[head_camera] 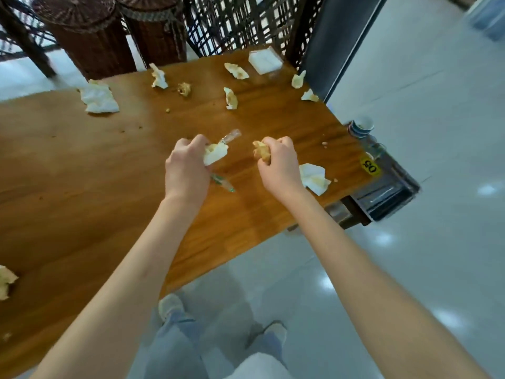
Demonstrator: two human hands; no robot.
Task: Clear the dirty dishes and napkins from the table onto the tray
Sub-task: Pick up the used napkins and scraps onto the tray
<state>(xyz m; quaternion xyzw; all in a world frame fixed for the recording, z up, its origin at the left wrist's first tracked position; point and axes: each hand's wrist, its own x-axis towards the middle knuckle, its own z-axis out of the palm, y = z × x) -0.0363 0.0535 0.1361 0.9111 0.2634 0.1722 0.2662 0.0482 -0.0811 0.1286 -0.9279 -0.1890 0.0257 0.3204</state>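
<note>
My left hand (187,166) grips a white crumpled napkin (216,153) together with a clear plastic wrapper (232,135) whose other end sticks out below the hand. My right hand (277,162) grips a stained, balled napkin (261,153). Both hands hover over the wooden table (95,187). Several more crumpled napkins lie on it: one (314,177) just right of my right hand, a big white one (99,99) at the far left, others (231,98) toward the far edge. A tray (388,184) sits lower, past the table's right edge, with a stack of small bowls (361,127).
A flat pile of clean white napkins (264,61) lies at the table's far edge. Wicker chairs (90,34) and a dark lattice screen (246,23) stand behind the table. Another napkin (5,280) lies at the near left. Crumbs dot the tabletop. Shiny floor lies to the right.
</note>
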